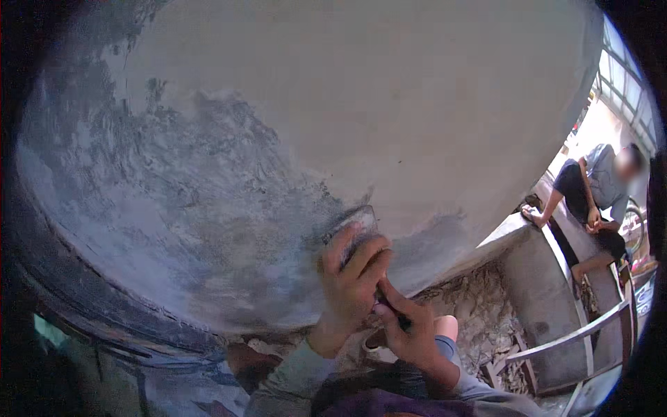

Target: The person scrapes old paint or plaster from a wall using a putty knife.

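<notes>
A large pale curved surface fills most of the view, smooth and cream above and right, rough and streaked grey-white at the left. Against it, along the border of the two textures, lies the flat blade of a trowel. My left hand is closed over the blade, its fingers pressing it to the surface. Just below, my right hand wraps round the trowel's dark handle. The hands nearly touch, and they hide much of the tool.
At the right, a person sits on a ledge, hands near the knees. Rubble-like rough ground lies below the surface's lower right edge. A pale curved frame stands near the lower right. A bicycle wheel shows behind the person.
</notes>
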Action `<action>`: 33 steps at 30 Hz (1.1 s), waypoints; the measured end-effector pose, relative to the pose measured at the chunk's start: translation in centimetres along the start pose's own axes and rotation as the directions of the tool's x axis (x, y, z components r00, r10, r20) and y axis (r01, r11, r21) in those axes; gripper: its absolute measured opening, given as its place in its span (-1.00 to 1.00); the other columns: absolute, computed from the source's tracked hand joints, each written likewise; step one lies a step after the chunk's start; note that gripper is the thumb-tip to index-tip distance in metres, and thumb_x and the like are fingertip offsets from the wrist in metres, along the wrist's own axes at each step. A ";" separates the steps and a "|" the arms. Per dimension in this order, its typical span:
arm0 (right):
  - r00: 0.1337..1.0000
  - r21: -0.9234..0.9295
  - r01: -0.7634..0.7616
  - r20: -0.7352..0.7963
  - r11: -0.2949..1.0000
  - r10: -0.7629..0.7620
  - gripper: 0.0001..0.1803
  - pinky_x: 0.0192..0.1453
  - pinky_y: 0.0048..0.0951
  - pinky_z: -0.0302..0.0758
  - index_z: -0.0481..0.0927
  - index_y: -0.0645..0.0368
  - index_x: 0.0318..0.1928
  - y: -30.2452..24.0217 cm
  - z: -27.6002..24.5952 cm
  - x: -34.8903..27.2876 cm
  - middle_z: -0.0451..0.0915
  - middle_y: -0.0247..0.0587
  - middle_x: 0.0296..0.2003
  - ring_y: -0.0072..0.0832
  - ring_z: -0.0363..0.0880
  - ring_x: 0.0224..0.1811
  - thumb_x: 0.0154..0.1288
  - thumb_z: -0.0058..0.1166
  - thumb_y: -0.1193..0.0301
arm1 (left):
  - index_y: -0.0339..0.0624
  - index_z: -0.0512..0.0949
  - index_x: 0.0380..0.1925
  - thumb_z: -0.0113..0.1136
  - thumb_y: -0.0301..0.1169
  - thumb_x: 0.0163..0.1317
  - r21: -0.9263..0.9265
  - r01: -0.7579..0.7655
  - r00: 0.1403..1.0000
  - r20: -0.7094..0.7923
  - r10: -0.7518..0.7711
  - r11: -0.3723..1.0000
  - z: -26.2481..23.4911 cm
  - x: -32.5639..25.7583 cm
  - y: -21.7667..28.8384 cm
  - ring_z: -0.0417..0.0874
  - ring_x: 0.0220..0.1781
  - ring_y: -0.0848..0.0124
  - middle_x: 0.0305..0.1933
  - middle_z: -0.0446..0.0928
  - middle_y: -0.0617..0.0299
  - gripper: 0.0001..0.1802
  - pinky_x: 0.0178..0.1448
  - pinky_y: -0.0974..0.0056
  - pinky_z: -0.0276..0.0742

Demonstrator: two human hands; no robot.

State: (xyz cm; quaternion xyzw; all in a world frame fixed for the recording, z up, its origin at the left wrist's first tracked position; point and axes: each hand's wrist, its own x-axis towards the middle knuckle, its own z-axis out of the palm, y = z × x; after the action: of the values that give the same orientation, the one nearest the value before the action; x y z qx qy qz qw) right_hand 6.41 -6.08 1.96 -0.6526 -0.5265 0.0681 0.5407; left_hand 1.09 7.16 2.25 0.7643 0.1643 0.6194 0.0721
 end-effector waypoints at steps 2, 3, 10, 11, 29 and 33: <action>0.997 0.009 0.072 -0.014 0.997 -0.072 -0.49 0.02 -0.33 0.54 0.52 0.24 0.25 0.6 0.3 0.8 0.68 0.18 -0.25 -0.16 0.74 -0.19 0.25 0.17 0.59 | 0.04 0.73 -0.46 0.27 -0.33 -0.12 -0.011 0.007 1.000 -0.024 -0.007 1.000 0.6 -0.1 -0.4 0.37 0.30 0.16 -0.13 0.66 0.42 -0.84 0.33 0.09 0.25; 0.998 0.008 0.062 -0.006 0.998 -0.062 -0.49 0.02 -0.33 0.54 0.52 0.24 0.25 0.4 -0.1 0.4 0.68 0.18 -0.25 -0.16 0.74 -0.19 0.25 0.17 0.59 | 0.04 0.71 -0.45 0.27 -0.32 -0.09 0.000 -0.017 1.000 -0.019 0.017 1.000 0.0 0.8 0.1 0.40 0.29 0.21 -0.10 0.64 0.47 -0.85 0.27 0.12 0.25; 0.998 -0.017 0.062 -0.031 0.998 -0.063 -0.49 -0.12 -0.32 0.55 0.53 0.15 0.26 -0.8 0.5 1.2 0.65 0.16 -0.36 -0.20 0.67 -0.39 0.28 0.15 0.56 | 0.10 0.70 -0.42 0.25 -0.28 0.01 0.053 -0.043 0.999 -0.019 0.044 0.998 0.0 0.7 -0.6 0.38 0.31 0.29 -0.04 0.62 0.55 -0.88 0.28 0.10 0.14; 0.999 -0.023 0.014 -0.049 1.000 -0.015 -0.49 -0.19 -0.31 0.56 0.52 0.13 0.27 -1.8 0.1 1.8 0.63 0.16 -0.39 -0.21 0.64 -0.46 0.29 0.16 0.55 | 0.10 0.70 -0.42 0.25 -0.28 0.01 0.054 -0.037 0.999 -0.018 0.038 0.998 -0.2 1.9 -0.1 0.38 0.31 0.29 -0.04 0.62 0.55 -0.88 0.28 0.10 0.14; 0.985 -0.008 -0.169 -0.042 0.986 0.168 -0.52 0.17 -0.37 0.45 0.48 0.34 0.23 5.8 -4.7 -6.5 0.65 0.10 -0.03 -0.37 0.59 0.05 0.33 0.16 0.46 | 0.18 0.42 0.31 0.16 -0.11 0.30 0.408 -0.077 0.959 -0.220 0.180 0.910 -2.9 2.4 -3.8 0.22 0.49 0.05 0.45 0.31 0.26 -0.44 0.47 -0.17 -0.03; 0.959 0.033 -0.081 -0.268 0.996 0.087 -0.50 0.02 -0.35 0.52 0.49 0.34 0.21 7.1 -4.8 -8.1 0.68 0.06 -0.19 -0.36 0.65 -0.14 0.30 0.21 0.42 | 0.16 0.40 0.32 0.15 0.07 0.27 0.389 -0.582 0.779 0.518 0.353 0.714 -2.5 2.4 -4.1 0.21 0.52 0.14 0.47 0.29 0.25 -0.36 0.51 -0.17 -0.04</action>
State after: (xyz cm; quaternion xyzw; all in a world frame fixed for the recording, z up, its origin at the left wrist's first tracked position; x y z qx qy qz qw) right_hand 10.40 -14.30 -5.55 -0.6716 -0.4191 0.0073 0.6109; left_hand -1.60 11.55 3.73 0.8806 0.1057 0.3734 -0.2720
